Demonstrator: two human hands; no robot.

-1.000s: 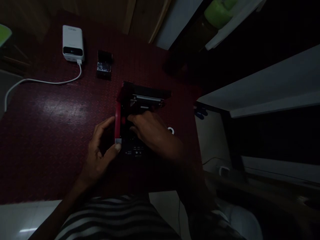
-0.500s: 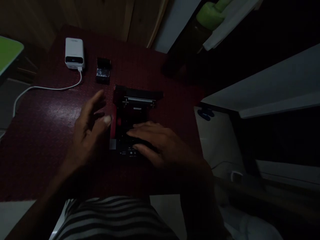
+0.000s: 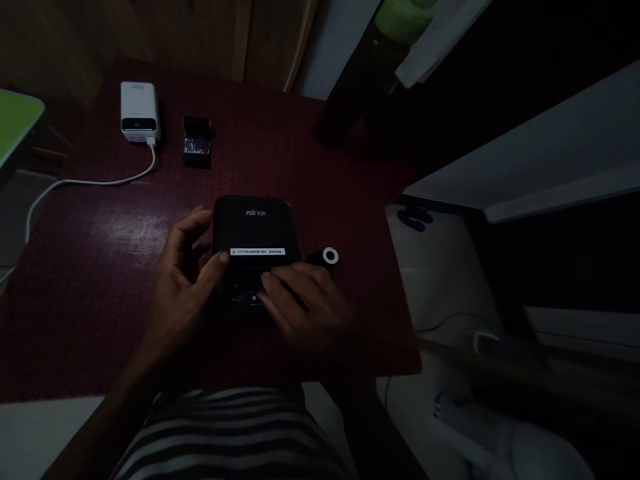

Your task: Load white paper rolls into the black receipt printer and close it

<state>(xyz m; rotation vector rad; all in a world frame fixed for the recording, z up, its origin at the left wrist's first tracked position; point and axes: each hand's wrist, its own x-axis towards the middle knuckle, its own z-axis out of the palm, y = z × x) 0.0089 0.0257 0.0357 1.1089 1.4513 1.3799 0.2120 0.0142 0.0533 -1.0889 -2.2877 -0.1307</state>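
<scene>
A black label printer point(image 3: 256, 230) lies on the dark red table with its lid down, a white sticker strip across the lid and small buttons along its front. My left hand point(image 3: 187, 273) grips its left side, thumb on the lid's edge and fingers along the side wall. On the front right part of the lid rests my right hand point(image 3: 307, 303), fingers bent together and pressing on it. Just beyond the right hand, a small dark roll with a white ring end point(image 3: 330, 256) lies beside the printer.
A white power bank point(image 3: 140, 110) with a plugged-in white cable point(image 3: 105, 183) stands at the back left. Next to it sits a small black roll point(image 3: 197, 141). A bottle with a green top point(image 3: 403, 23) is at the back right. The table's right edge drops to the floor.
The printer's lid, raised before, is now down. My left hand has moved from beside the printer onto its side. The ring-ended roll has come into view at the right.
</scene>
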